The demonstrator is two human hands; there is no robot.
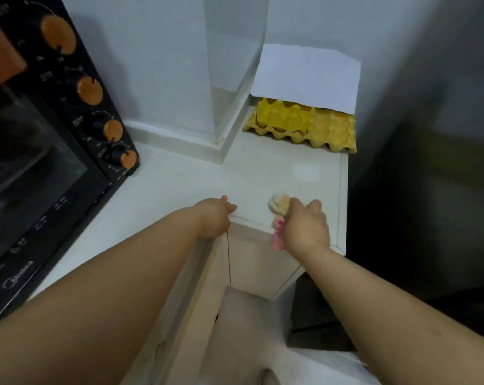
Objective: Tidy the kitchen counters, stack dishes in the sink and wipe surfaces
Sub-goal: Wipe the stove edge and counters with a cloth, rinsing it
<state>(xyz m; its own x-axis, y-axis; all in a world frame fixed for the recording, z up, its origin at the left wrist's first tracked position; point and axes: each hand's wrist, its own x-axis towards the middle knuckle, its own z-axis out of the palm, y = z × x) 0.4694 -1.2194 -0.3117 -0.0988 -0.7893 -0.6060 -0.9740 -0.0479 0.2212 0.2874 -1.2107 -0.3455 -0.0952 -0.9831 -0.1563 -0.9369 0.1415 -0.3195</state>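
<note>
A white counter [266, 173] runs from under the oven to a corner at the right. My right hand [306, 225] is shut on a crumpled yellow and pink cloth [279, 207], which is pressed on the counter near its front edge. The cloth's pink end hangs down over the edge below my fingers. My left hand [214, 216] rests on the counter's front edge with the fingers curled over it and the thumb on top; it holds no object.
A black toaster oven [49, 151] with orange knobs fills the left of the counter. A white wall column [207, 79] stands behind. At the back right a yellow egg tray [302, 126] lies under a white sheet [307, 76]. Right of the counter is a dark gap.
</note>
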